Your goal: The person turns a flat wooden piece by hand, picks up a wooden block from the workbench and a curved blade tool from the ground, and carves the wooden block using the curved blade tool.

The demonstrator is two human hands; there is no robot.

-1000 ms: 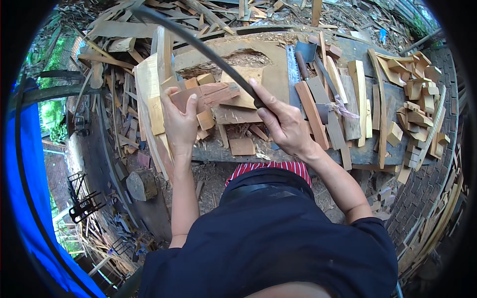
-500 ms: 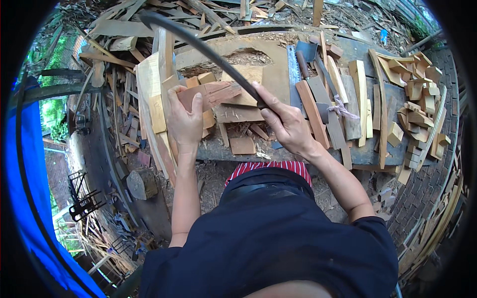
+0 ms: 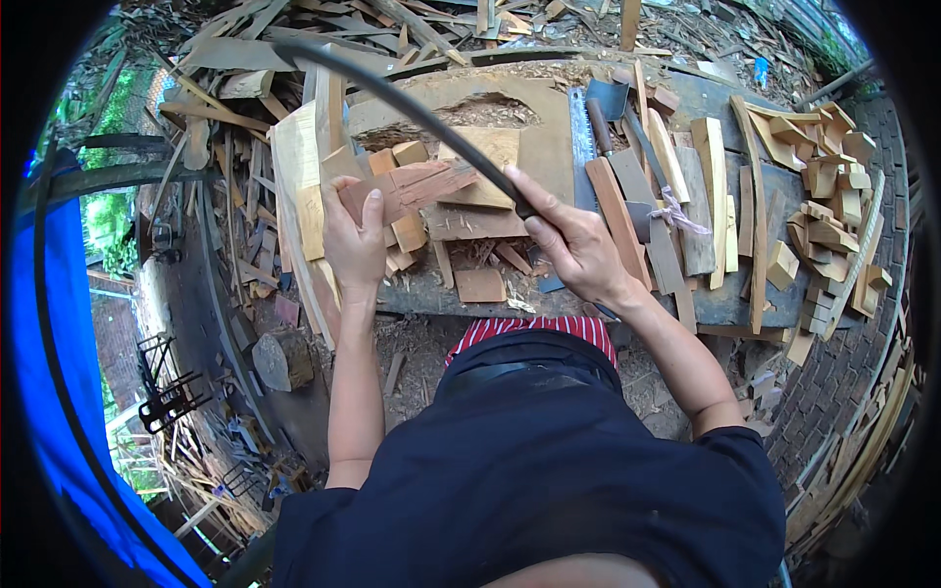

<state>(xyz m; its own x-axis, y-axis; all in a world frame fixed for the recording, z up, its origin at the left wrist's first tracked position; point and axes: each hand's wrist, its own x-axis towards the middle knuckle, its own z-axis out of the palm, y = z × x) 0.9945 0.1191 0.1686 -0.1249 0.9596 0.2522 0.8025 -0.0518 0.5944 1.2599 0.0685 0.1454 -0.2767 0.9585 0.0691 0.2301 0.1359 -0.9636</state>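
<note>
My left hand is closed around the near end of a reddish-brown wood block, the thumb lying along its upper face. Rough, splintered cuts mark the block's right end. In my right hand is the grip of a machete, seen nearly edge-on as a long, dark, curved blade. It slants up and leftward above the block, apart from it. Below them, a pale square board rests on a larger wooden slab with a gouged hollow.
Several wood blocks lie beside the slab. To its right are a saw blade, a wood-handled tool and long strips. Cut blocks crowd the bench's right end. A log piece stands at lower left.
My left hand and the wood block have shifted slightly left. My right hand has moved a little right and down with the machete, still held at the same slant.
</note>
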